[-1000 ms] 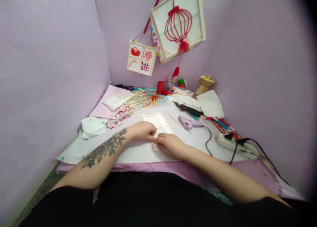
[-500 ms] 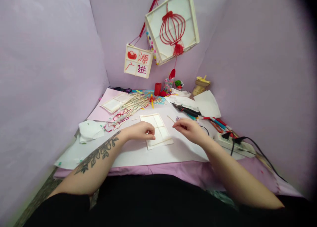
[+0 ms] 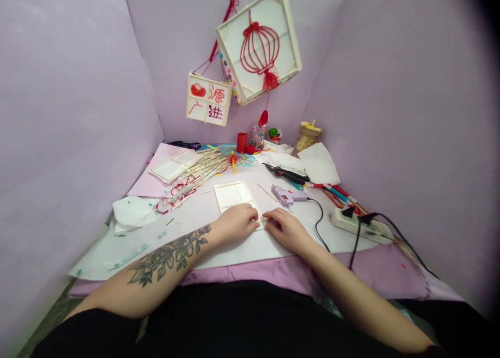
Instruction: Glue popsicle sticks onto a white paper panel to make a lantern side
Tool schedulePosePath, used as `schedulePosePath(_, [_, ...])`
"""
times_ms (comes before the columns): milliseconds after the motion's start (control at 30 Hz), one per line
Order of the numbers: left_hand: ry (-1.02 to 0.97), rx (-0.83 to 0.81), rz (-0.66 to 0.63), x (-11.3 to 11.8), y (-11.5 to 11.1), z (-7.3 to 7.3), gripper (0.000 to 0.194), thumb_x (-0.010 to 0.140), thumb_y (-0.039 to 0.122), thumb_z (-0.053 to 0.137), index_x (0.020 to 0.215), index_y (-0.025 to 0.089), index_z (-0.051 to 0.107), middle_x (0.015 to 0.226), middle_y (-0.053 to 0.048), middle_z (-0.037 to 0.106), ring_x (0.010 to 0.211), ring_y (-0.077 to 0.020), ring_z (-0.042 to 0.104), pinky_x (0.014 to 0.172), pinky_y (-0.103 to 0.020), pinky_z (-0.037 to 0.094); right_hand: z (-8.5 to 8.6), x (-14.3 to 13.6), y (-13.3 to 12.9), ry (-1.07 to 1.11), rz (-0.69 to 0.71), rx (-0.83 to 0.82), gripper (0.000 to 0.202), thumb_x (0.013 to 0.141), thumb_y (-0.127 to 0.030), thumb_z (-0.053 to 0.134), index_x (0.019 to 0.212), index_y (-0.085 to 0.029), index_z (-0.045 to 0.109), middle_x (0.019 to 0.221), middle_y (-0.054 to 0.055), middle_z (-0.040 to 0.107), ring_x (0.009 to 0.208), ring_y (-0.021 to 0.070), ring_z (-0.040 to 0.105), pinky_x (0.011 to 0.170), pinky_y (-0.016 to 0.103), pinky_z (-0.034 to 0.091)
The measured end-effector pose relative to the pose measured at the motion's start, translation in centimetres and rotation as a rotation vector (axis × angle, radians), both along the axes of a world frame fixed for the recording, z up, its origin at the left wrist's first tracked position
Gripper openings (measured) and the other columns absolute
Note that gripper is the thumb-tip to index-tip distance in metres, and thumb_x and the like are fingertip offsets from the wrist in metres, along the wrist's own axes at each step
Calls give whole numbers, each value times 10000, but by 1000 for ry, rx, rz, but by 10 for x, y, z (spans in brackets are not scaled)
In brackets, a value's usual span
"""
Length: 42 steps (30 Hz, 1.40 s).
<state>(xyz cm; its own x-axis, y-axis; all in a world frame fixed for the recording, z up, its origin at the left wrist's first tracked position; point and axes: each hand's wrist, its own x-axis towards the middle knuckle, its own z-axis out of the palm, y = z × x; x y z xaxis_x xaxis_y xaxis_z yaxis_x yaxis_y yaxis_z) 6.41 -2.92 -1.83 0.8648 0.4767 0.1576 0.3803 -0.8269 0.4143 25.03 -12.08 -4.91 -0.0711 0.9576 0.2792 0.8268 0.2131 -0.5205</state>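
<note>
A small white frame with thin crossing sticks (image 3: 233, 193) lies flat on the white table cover. My left hand (image 3: 239, 222) rests over its lower part, fingers curled, hiding much of it. Close by, my right hand (image 3: 284, 228) touches the frame's lower right corner with bent fingers. Whatever either hand pinches there is too small to make out. Behind my right hand lie a thin loose stick (image 3: 267, 192) and a lilac glue gun (image 3: 289, 195) with a black cord.
Behind are a bundle of sticks (image 3: 207, 168), black pliers (image 3: 287, 175), a red cylinder (image 3: 241, 142) and a second frame (image 3: 172, 168). A power strip (image 3: 361, 226) sits right. A lantern panel (image 3: 287, 40) hangs above. Crumpled paper (image 3: 135, 212) lies left.
Both hands have come together at the frame's lower right corner. The thin stick by my right hand now lies on the table, and the glue gun is uncovered. The view has shifted slightly.
</note>
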Motion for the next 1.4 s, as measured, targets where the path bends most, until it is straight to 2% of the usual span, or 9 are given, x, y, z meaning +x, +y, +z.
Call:
schedulePosePath(167, [72,-19,19,4,-2,2,148,819,257,498,822,177,623,802,-35,640,731,-163,567,659,-258,406,1,-1,0,-9,0,-10,259,811,-143,552,1059,-182,619,948,67,600,816,174,571,739,304,461])
schedulePosePath(367, [93,9,0,7,-4,4,174,786,173,456,826,178,626,800,-40,652,723,-162,565,656,-254,399,3,-1,0,8,-25,-24,252,807,-160,579,1053,-186,630,945,64,595,811,172,568,747,301,457])
schedulePosePath(600, [52,-73,-21,7,1,10,178,766,181,477,817,177,648,759,-23,657,686,-140,567,635,-225,393,2,0,-1,22,-20,-22,259,807,-158,581,1061,-177,630,929,65,592,800,171,565,744,301,459])
schedulePosePath(833, [63,-87,-16,4,5,5,152,728,143,483,744,167,632,709,-16,633,650,-127,543,612,-214,384,4,1,-1,27,-18,-30,242,797,-157,596,1033,-180,642,919,57,592,790,164,561,727,289,455])
schedulePosePath(1000, [75,-78,-18,6,2,6,159,733,135,482,752,165,637,721,-19,631,658,-129,543,615,-218,384,4,1,-1,36,-5,-26,233,802,-158,596,1025,-186,657,938,61,597,802,163,566,735,289,458])
schedulePosePath(1400, [59,-79,-58,6,5,0,141,714,132,477,697,170,612,687,-13,590,646,-131,503,632,-235,371,5,0,-2,44,6,-6,271,803,-156,593,1067,-190,638,919,57,599,778,158,568,728,298,463])
